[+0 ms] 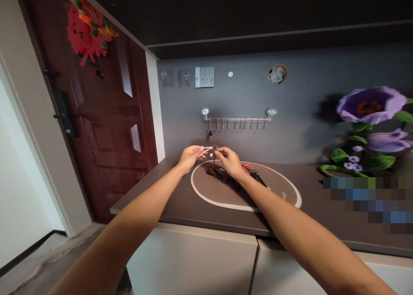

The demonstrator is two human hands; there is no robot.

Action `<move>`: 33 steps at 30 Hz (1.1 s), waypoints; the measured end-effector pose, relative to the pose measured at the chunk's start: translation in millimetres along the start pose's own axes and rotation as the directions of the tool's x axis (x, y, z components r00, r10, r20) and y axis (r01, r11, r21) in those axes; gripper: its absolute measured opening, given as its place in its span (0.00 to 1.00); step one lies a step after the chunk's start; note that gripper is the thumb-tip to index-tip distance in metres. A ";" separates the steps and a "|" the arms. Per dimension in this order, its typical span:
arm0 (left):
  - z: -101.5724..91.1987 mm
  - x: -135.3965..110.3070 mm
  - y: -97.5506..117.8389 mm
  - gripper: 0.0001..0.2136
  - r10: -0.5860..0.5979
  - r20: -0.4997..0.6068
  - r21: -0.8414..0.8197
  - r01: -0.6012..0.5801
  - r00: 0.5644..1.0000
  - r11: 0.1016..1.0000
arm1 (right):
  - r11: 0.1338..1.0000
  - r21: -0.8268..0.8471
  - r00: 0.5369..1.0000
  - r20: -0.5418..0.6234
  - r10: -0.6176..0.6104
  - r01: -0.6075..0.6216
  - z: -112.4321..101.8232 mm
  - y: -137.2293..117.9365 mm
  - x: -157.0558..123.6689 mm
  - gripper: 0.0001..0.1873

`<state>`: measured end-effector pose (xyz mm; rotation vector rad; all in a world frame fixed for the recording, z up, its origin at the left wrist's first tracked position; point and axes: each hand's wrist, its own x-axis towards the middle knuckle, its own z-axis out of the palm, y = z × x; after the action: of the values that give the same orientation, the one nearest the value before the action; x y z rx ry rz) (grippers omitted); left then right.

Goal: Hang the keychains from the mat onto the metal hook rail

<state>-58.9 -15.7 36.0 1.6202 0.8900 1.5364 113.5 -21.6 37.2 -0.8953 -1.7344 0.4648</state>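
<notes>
Both my arms reach over a dark countertop (pixel 167 200). My left hand (pixel 190 156) is closed in a pinch on a small pink strap or tag (pixel 206 149). My right hand (pixel 227 161) is closed on a metal key ring (pixel 214 149) joined to that pink piece. The two hands meet above an oval mat (pixel 226 196), where a pile of keys and key fobs (pixel 238 172) lies under my right wrist. A chrome hook rail (pixel 238 119) is fixed to the grey wall just above the hands, with one small item hanging at its left end.
A dark red door (pixel 106 114) with a black handle and red paper decoration stands at the left. Wall switches (pixel 204 77) sit above the rail. Purple artificial flowers (pixel 371 127) stand at the right on the counter. White cabinet fronts (pixel 193 260) lie below.
</notes>
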 end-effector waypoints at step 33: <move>0.5 -4.0 -12.4 0.11 0.190 0.228 0.654 -0.295 0.955 0.697 | 0.965 0.236 0.974 -0.166 0.154 -0.113 -9.7 10.7 22.3 0.13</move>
<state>-58.7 -13.0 23.3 2.4334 1.3022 1.2929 123.1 1.0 47.4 -0.8659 -1.4271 0.6353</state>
